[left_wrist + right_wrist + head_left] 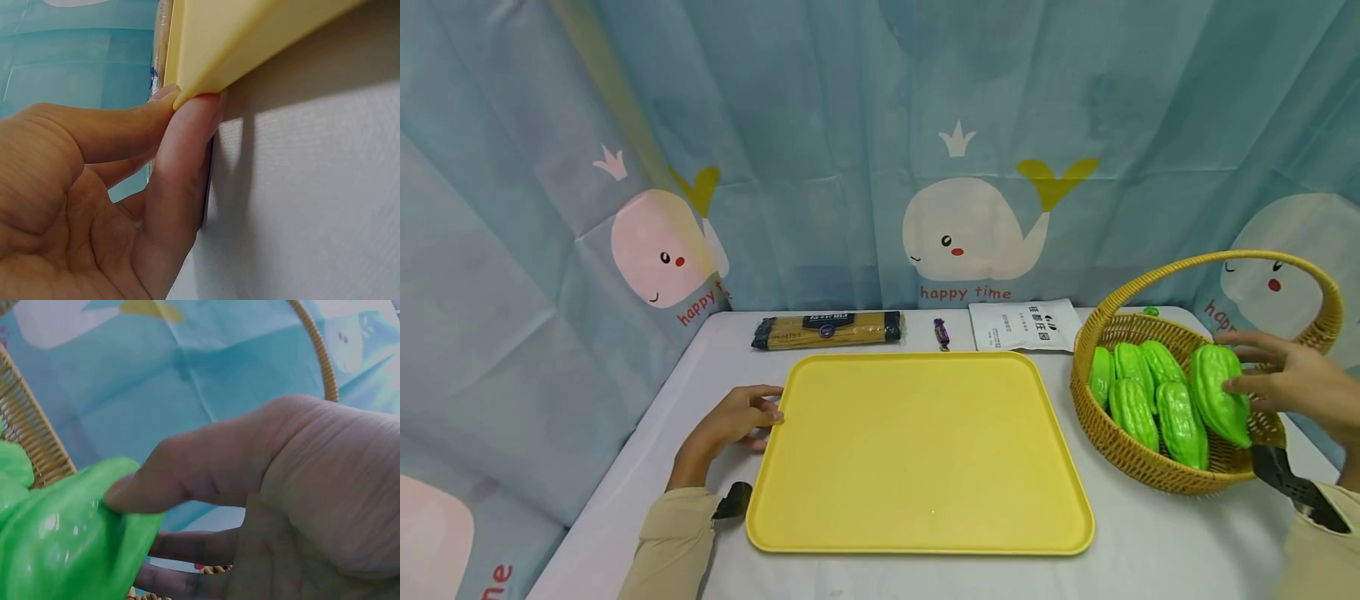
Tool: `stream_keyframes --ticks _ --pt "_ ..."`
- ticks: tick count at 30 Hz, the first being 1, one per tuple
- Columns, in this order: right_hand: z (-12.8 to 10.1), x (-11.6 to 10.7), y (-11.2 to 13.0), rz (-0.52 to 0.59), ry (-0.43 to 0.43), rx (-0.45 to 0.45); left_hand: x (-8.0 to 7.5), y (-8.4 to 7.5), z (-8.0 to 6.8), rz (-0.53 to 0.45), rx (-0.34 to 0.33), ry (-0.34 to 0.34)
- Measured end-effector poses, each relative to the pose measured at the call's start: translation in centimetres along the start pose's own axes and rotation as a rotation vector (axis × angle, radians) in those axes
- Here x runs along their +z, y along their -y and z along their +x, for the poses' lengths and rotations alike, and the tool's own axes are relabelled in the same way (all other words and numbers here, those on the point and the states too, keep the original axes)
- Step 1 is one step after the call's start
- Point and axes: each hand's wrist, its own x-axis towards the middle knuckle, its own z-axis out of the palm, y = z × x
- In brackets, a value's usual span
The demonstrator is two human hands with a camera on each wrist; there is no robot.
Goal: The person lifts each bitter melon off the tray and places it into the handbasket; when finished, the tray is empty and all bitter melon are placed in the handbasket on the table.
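Observation:
My left hand [737, 421] pinches the left rim of a yellow tray [917, 533] on the table. In the left wrist view the fingers [187, 144] and thumb meet at the tray's edge, one finger underneath it. On the right, my right hand [1292, 379] grips a glossy green bitter melon [1219, 392] at the right side of a wicker basket [1138, 467]. The thumb presses on the near face of this bitter melon [69, 531] in the right wrist view. Several more bitter melons [1133, 412] lie in the basket, to the left of the held one.
Behind the tray lie a pack of spaghetti [827, 331], a small purple-wrapped candy [942, 333] and a white printed pouch [1024, 326]. The basket's tall handle [1213, 257] arches over its contents. A blue whale-print curtain [820, 167] hangs at the back and left of the white table [850, 579].

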Motion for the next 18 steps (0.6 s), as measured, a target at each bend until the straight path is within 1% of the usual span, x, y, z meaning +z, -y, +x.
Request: stream_keyframes --ticks 6,13,18 --pt "0.22 0.11 -0.29 -0.023 0.044 0.004 -0.12 0.0 -0.12 0.004 0.009 0.001" --pt "0.49 0.18 0.19 -0.056 0.114 0.046 -0.2 0.02 -0.28 0.008 -0.001 -0.006" --pt "0.56 0.24 0.4 -0.095 0.109 0.039 -0.3 0.06 -0.29 0.008 -0.008 -0.004"
